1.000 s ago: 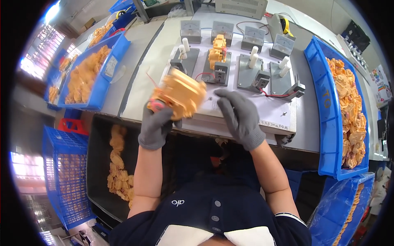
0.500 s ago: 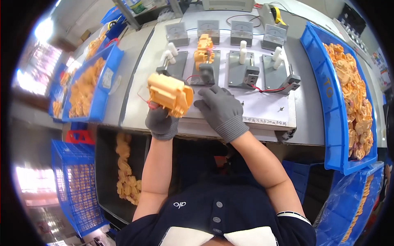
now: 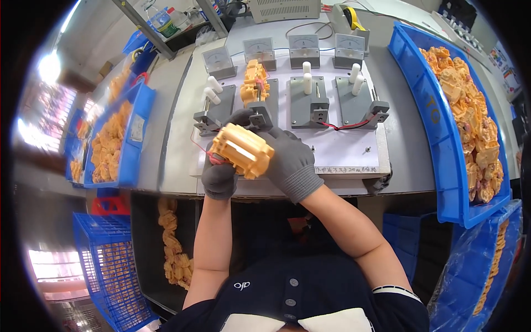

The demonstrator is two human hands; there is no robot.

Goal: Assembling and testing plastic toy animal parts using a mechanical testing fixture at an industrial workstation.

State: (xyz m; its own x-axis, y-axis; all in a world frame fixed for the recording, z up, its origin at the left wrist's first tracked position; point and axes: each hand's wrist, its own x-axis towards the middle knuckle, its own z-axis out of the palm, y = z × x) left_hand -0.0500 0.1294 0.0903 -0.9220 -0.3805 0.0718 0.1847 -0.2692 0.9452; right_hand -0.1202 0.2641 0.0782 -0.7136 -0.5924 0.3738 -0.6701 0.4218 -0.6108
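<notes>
While the gloved left hand (image 3: 220, 178) grips an orange part (image 3: 243, 152) in front of the stands, its fingers closed around the lower left side, the gloved right hand (image 3: 287, 160) reaches just behind that part; whether its partly hidden fingers pinch anything, I cannot tell. A thin red wire (image 3: 199, 141) trails from the held part.

Beyond the hands, a second orange part (image 3: 254, 83) sits on a grey stand (image 3: 272, 100). Handwriting (image 3: 348, 170) runs along the front edge of the white sheet (image 3: 343, 145) below the stands. Behind them, four meters (image 3: 304, 45) carry dial markings too small to read. To the right, a blue bin (image 3: 415, 83) full of orange parts bears large yellow letters (image 3: 433, 116); to the left, another bin (image 3: 145, 108) has a white label (image 3: 137, 127). White lettering (image 3: 241, 286) marks the dark shirt (image 3: 260, 271).
</notes>
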